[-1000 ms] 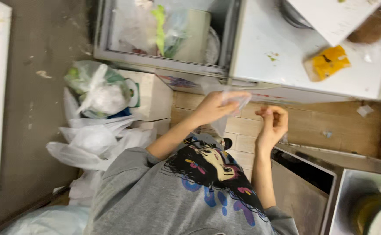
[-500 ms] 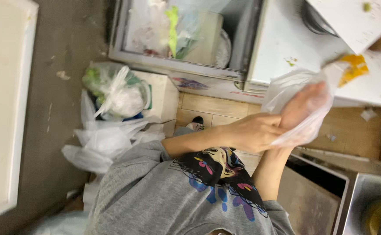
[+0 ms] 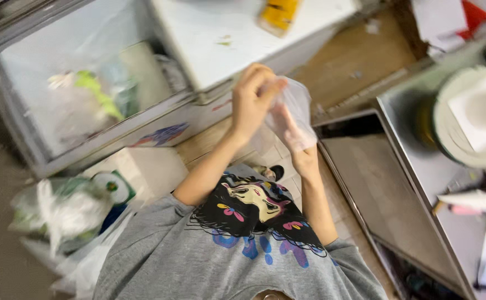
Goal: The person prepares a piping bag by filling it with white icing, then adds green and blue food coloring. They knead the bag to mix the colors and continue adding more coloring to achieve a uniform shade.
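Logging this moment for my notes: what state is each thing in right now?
Left hand: pinching the clear glove at its cuff.
Right hand: inside the glove.
Glove: partly pulled on.
Chest freezer: glass lid shut, bags inside.
Plastic bags: tied, on the floor.

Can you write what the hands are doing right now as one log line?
left hand: grips rim of clear plastic bag | right hand: inside the bag | place: above floor by chest freezer
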Action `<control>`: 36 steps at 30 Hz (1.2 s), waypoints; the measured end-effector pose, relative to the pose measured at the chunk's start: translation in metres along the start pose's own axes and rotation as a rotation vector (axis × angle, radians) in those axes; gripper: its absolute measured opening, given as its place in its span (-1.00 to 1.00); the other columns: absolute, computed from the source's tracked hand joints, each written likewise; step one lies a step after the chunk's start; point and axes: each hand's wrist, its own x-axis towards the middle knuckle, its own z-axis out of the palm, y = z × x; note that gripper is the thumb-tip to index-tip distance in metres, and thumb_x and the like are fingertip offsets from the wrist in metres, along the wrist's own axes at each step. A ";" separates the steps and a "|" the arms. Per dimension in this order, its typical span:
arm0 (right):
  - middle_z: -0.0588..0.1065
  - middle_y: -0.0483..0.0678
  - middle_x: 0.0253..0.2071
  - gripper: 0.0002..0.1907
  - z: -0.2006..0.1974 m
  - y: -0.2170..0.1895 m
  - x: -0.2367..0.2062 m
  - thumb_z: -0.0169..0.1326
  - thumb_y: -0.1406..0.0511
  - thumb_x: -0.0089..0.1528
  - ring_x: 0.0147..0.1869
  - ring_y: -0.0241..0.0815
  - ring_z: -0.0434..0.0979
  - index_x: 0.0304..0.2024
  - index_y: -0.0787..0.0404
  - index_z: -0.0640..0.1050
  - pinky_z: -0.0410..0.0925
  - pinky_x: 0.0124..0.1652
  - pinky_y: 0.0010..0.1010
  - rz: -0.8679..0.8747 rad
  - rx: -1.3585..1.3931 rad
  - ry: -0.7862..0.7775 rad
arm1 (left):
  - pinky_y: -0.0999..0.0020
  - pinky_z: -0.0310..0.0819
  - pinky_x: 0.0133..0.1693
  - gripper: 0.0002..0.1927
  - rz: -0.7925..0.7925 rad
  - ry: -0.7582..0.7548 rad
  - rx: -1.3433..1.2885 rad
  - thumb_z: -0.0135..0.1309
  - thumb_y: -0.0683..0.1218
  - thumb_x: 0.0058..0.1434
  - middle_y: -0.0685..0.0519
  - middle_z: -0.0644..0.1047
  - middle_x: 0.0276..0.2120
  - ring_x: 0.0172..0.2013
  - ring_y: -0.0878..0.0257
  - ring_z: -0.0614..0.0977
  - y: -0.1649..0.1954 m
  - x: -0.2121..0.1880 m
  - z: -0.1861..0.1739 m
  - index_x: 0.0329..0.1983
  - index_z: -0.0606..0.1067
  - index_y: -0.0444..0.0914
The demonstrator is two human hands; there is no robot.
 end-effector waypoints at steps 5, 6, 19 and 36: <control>0.37 0.27 0.38 -0.30 -0.110 -0.001 -0.091 0.13 0.12 0.38 0.46 0.15 0.38 0.38 0.51 0.33 0.20 0.45 -0.03 0.036 0.347 0.187 | 0.48 0.42 -0.54 -0.59 -0.617 -0.206 -0.753 -0.08 0.05 0.48 0.15 0.49 -0.51 -0.61 0.37 0.55 -0.002 -0.007 0.080 -0.45 0.46 -0.25; 0.37 0.27 0.36 -0.30 -0.135 0.002 -0.115 0.15 0.11 0.36 0.43 0.16 0.39 0.36 0.50 0.35 0.23 0.42 -0.03 0.042 0.380 0.221 | 0.48 0.47 -0.48 -0.62 -0.598 -0.355 -0.764 -0.07 0.05 0.48 0.13 0.53 -0.47 -0.55 0.37 0.59 -0.005 -0.011 0.092 -0.39 0.49 -0.26; 0.58 0.11 0.15 -0.68 -0.248 -0.025 -0.292 0.03 0.33 0.31 0.25 0.13 0.57 0.08 0.23 0.63 0.29 0.31 -0.13 -0.024 -0.361 -0.021 | 0.16 0.38 0.19 -0.23 0.405 -1.766 -0.906 0.19 -0.07 0.19 -0.13 0.42 0.25 0.20 0.12 0.48 0.071 -0.151 0.294 0.44 0.23 -0.38; 0.59 0.21 -0.12 -0.69 -0.212 -0.088 -0.269 0.09 0.38 0.18 0.00 0.24 0.58 -0.01 0.25 0.57 0.43 -0.01 -0.10 0.403 -0.716 0.266 | -0.02 0.43 0.12 0.08 0.919 -1.357 -0.403 0.32 0.12 -0.38 -0.22 0.45 0.21 0.15 -0.15 0.56 0.179 -0.143 0.274 0.31 0.34 -0.32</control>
